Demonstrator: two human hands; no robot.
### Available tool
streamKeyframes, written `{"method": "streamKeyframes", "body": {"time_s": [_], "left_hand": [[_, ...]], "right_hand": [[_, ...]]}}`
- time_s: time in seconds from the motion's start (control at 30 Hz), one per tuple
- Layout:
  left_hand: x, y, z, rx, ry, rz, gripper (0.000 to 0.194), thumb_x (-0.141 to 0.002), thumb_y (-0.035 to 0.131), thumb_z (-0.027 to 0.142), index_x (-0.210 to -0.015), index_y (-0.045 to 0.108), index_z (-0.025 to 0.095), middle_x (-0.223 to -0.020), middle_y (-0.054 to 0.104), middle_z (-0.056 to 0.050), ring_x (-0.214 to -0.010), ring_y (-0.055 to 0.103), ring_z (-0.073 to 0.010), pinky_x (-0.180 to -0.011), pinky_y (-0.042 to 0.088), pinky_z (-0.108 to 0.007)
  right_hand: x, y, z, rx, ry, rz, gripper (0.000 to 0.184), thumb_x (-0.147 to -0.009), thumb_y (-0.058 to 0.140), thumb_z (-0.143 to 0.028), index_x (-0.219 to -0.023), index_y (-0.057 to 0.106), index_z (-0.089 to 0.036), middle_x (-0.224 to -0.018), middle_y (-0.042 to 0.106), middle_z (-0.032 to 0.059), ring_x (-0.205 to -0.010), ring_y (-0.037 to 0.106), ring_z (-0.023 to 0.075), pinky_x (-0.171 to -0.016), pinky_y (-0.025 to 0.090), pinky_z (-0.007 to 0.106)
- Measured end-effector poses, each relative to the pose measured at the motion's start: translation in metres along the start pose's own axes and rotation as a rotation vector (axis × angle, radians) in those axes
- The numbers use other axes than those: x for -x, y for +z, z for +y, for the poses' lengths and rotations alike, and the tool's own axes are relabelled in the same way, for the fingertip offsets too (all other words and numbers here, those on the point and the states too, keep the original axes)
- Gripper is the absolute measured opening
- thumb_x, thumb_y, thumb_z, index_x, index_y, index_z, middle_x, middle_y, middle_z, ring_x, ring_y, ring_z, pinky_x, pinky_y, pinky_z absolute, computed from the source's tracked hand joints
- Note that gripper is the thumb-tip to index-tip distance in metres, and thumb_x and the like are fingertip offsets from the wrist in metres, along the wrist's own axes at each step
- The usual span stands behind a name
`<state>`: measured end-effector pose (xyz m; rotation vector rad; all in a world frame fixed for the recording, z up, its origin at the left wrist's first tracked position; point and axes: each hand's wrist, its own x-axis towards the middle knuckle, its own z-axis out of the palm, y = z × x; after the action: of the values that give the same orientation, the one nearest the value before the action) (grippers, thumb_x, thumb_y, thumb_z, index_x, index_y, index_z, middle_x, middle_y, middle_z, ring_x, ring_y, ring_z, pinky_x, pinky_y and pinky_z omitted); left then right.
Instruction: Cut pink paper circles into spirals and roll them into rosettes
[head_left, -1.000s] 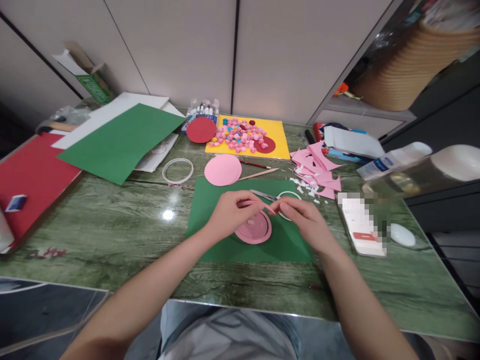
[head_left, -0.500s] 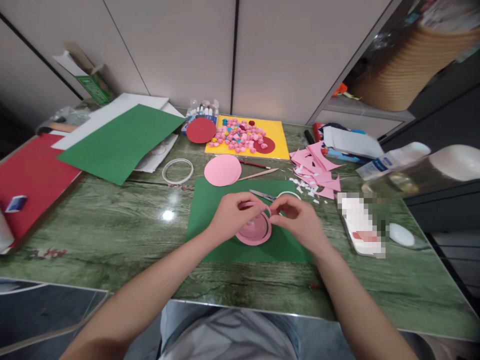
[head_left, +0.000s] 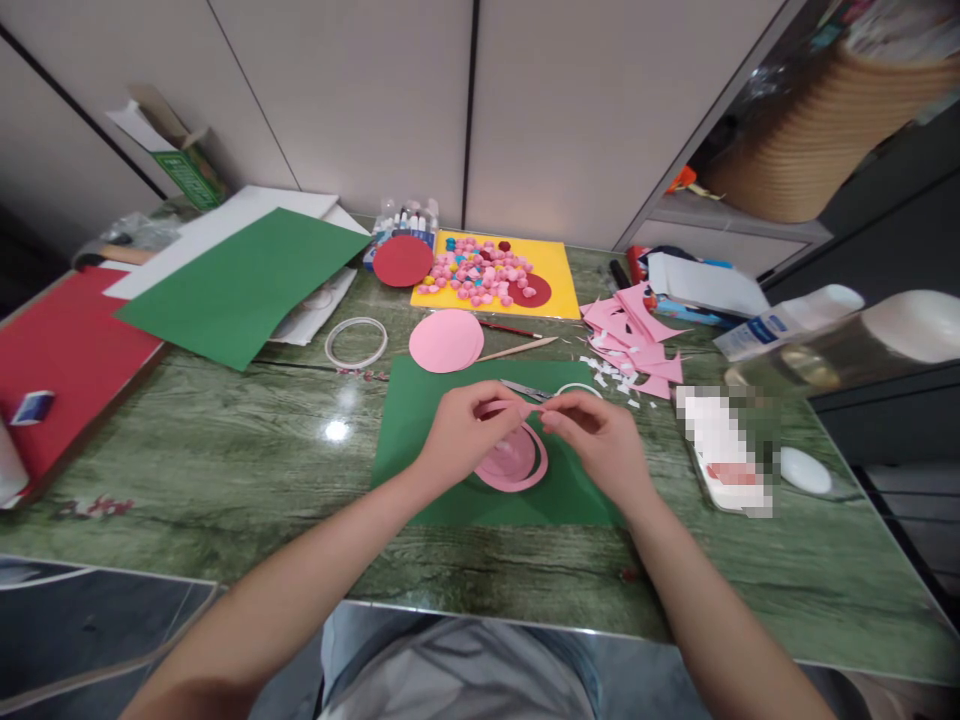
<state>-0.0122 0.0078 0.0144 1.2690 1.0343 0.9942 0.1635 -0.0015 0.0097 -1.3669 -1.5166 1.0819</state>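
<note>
Between my hands hangs a pink paper spiral (head_left: 517, 484), a disc cut into a curling strip, with a dark gap showing between its outer turn and its centre. My left hand (head_left: 466, 432) is closed on the upper left of it, thumb and fingers pinching the strip. At the strip's upper right, thumb and forefinger of my right hand (head_left: 600, 440) pinch it too. Beneath lies a green sheet (head_left: 427, 495). Scissors (head_left: 523, 389) rest just beyond my fingertips. A white ring (head_left: 576, 389) is partly hidden behind my right hand.
Pink paper circles (head_left: 444, 341), a pencil (head_left: 517, 349) and a tape roll (head_left: 356, 343) lie further back. Small pink balls (head_left: 480, 272) cover a yellow sheet (head_left: 559, 270). Pink scraps (head_left: 630, 335) and a phone (head_left: 724, 450) are to the right; a green sheet (head_left: 247, 280) is left.
My right hand let its fingers part around the strip's end, then closed them on it again. The paper spiral shifted slightly to the right, and its gap looks wider.
</note>
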Motion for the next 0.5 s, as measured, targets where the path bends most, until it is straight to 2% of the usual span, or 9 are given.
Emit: {"method": "streamKeyframes", "body": {"time_s": [0.3,0.5], "left_hand": [[-0.001,0.0006,-0.0005,-0.036,0.021,-0.013,0.014,-0.075,0.063,0.028,-0.074,0.065,0.014,-0.069,0.063,-0.001,-0.06,0.057,-0.0104,-0.057,0.047,-0.021],[0.0003,0.0024,0.0006,-0.16,0.066,-0.003,0.014,-0.075,0.063,0.028,-0.074,0.065,0.014,-0.071,0.066,-0.003,-0.068,0.06,-0.0134,-0.063,0.046,-0.023]], "right_hand": [[0.0002,0.0001,-0.0022,-0.035,0.011,0.03,0.009,-0.077,0.066,-0.029,-0.079,0.07,-0.022,-0.077,0.07,0.0025,-0.064,0.063,0.0158,-0.065,0.05,0.03],[0.0014,0.0028,-0.0023,-0.011,-0.008,0.048,0.009,-0.076,0.066,-0.029,-0.077,0.07,-0.02,-0.074,0.07,0.0022,-0.063,0.063,0.0154,-0.063,0.051,0.028]]}}
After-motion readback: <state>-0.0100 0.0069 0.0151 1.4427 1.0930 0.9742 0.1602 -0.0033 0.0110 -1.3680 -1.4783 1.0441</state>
